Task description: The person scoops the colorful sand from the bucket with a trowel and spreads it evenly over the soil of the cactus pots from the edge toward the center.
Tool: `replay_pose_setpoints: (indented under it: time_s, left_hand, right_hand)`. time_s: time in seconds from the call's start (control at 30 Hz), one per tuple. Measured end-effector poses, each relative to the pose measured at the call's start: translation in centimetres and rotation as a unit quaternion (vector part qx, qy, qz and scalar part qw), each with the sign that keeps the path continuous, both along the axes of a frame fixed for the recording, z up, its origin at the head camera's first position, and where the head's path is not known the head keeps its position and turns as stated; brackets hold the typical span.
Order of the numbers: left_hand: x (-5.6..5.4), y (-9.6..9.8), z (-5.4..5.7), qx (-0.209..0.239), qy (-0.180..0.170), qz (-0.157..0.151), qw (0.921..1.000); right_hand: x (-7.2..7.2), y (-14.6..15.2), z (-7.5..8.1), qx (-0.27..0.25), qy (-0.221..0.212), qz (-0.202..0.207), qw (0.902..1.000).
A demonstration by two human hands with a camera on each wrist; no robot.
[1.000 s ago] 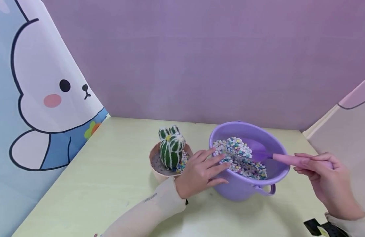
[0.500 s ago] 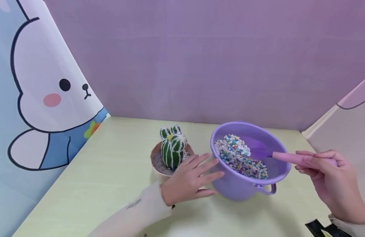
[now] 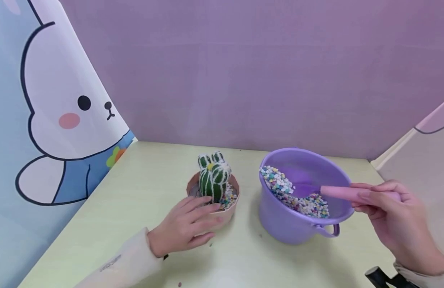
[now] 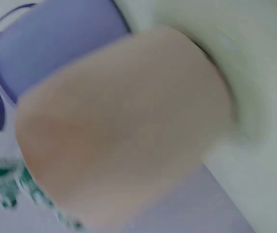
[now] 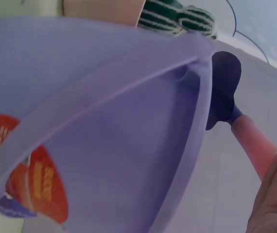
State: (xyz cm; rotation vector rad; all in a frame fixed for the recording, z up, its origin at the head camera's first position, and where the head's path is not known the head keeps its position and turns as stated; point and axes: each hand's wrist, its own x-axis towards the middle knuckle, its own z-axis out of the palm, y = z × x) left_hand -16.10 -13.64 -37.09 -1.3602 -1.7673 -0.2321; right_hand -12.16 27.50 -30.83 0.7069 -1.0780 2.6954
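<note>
My right hand (image 3: pixel 405 224) grips the pink handle of a toy shovel (image 3: pixel 351 194). Its purple blade, heaped with small multicoloured pebbles (image 3: pixel 277 179), is over the near-left rim of a purple bucket (image 3: pixel 290 224). More pebbles lie inside the bucket. My left hand (image 3: pixel 187 228) has its fingers stretched toward a peach flowerpot (image 3: pixel 222 216), fingertips over its near rim; whether they touch it, I cannot tell. A green, white-striped knitted cactus (image 3: pixel 212 182) stands in the pot, with pebbles on its right side and grey filling on its left. The left wrist view is blurred by the close pot (image 4: pixel 124 126).
The pale table (image 3: pixel 150 180) meets a purple backdrop (image 3: pixel 243 80) behind the pot and bucket. A bunny-print panel (image 3: pixel 63 120) rises on the left. The bucket's handle (image 5: pixel 95 94) hangs across a red sticker (image 5: pixel 41 189). A few small specks lie on the table.
My left hand has left the bucket's rim and moved left to the flowerpot's near side. The loaded shovel has shifted left and up toward the bucket's rim.
</note>
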Motion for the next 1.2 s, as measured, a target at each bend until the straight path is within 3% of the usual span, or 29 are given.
replay_pose_setpoints:
  time_s: [0.3,0.5,0.6,0.77,0.83,0.97,1.2]
  left_hand:
    - [-0.4,-5.2,0.4,-0.021,-0.027,0.060,0.9976]
    - [-0.8,-7.6,0.4,-0.030,-0.055,0.099,0.9931]
    - [-1.0,-8.4,0.4,-0.031,-0.065,0.111,0.9912]
    - [-1.4,-9.2,0.3,-0.034,-0.068,0.114,0.9905]
    - [-1.7,-9.2,0.2,-0.034,-0.066,0.111,0.9911]
    - [-2.3,-9.3,-0.2,-0.038,-0.066,0.106,0.9914]
    - [-3.4,-8.8,-1.1,-0.050,-0.082,0.094,0.9909]
  right_hand:
    - [0.0,-1.9,0.2,0.017,0.001,0.010,0.9998]
    - [0.1,-3.1,0.2,0.021,0.013,0.045,0.9987]
    - [0.1,-3.8,0.4,0.088,0.014,0.032,0.9955]
    - [0.2,-4.9,0.1,0.124,-0.021,-0.010,0.9920]
    - [0.2,-5.3,-0.2,0.101,-0.037,-0.012,0.9942]
    - [0.1,-5.9,-0.6,0.125,-0.057,-0.015,0.9903]
    - [0.3,-7.0,-0.8,0.192,-0.091,-0.037,0.9764]
